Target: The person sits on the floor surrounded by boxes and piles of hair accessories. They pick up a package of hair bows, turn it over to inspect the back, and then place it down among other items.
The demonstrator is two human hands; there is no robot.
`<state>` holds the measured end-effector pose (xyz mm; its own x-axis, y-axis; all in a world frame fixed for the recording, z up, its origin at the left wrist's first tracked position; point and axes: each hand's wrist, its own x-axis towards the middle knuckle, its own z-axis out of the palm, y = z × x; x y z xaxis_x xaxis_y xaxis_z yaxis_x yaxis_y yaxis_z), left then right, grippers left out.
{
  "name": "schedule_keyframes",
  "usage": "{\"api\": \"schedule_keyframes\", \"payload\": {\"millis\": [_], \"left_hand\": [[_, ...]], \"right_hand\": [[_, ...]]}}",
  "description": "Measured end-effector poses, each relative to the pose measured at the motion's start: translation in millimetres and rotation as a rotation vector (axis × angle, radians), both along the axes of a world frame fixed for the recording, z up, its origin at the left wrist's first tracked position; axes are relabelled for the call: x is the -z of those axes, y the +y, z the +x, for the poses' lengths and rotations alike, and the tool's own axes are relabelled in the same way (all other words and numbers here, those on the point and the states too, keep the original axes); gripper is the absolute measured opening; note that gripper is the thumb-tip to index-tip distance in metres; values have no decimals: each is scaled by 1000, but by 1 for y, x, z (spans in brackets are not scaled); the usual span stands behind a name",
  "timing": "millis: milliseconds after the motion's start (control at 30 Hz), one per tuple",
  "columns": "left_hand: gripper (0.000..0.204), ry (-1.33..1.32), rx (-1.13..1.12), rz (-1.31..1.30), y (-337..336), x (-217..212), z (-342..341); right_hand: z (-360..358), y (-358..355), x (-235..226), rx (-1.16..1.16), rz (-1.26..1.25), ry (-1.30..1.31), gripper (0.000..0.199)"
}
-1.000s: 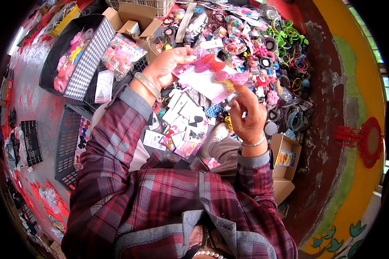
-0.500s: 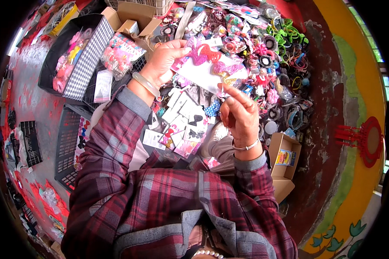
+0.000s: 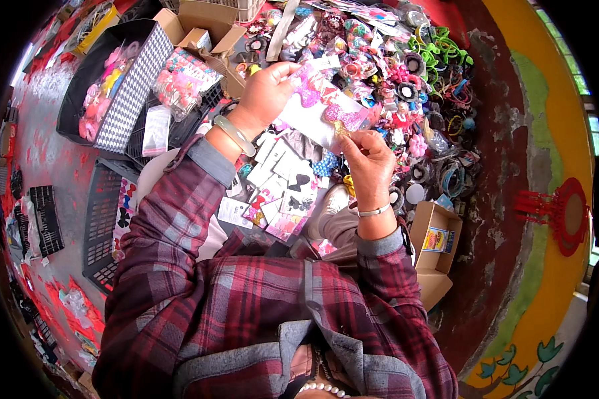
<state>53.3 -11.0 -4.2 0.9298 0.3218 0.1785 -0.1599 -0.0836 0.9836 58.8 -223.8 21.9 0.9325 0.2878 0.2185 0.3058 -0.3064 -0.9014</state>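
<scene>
My left hand (image 3: 263, 96) grips the left end of a white card (image 3: 306, 121) between thumb and fingers. Glittery bows sit along the card, among them a pink bow (image 3: 307, 92) near my left thumb and a pink bow (image 3: 343, 113) toward the right. A gold glitter piece (image 3: 340, 128) shows at the card's near right edge. There the fingertips of my right hand (image 3: 369, 163) are pinched together at the card's edge; whether they hold the card or the gold piece I cannot tell. Below the card lie several white cards with small bows (image 3: 273, 174).
A large heap of hair accessories (image 3: 379, 80) spreads beyond my hands. At the left stand a houndstooth bin (image 3: 132, 86), a bag of pink pieces (image 3: 183, 83) and a dark plastic basket (image 3: 103, 226). An open cardboard box (image 3: 439, 266) is by my right forearm, with a painted wall (image 3: 552, 133) farther right.
My right hand has turned and its fingers have closed at the card's near right edge, where before one finger pointed up at it. The card has shifted slightly left and tilted.
</scene>
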Motion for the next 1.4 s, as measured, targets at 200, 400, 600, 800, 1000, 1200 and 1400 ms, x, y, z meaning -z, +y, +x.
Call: {"api": "schedule_keyframes", "payload": {"millis": [200,400,600,800,1000,1200,1400], "left_hand": [[23,13,-92,273,-8,3,-4],[23,20,109,-266,-2,0,0],[20,126,129,-816,2,-16,-5],[22,23,174,-760,1,-20,-5],[27,-18,257,-686,0,-31,-8],[32,-12,369,-684,4,-28,-8],[29,129,428,-676,5,-24,-10]], "right_hand": [[4,0,4,-6,172,383,9],[7,-2,-4,-129,553,694,8],[8,-1,-15,-212,642,828,8],[8,-2,-15,-294,663,913,14],[12,-8,-19,-419,634,952,25],[17,-15,-12,-555,666,1013,41],[15,-13,-18,-641,704,1077,32]]}}
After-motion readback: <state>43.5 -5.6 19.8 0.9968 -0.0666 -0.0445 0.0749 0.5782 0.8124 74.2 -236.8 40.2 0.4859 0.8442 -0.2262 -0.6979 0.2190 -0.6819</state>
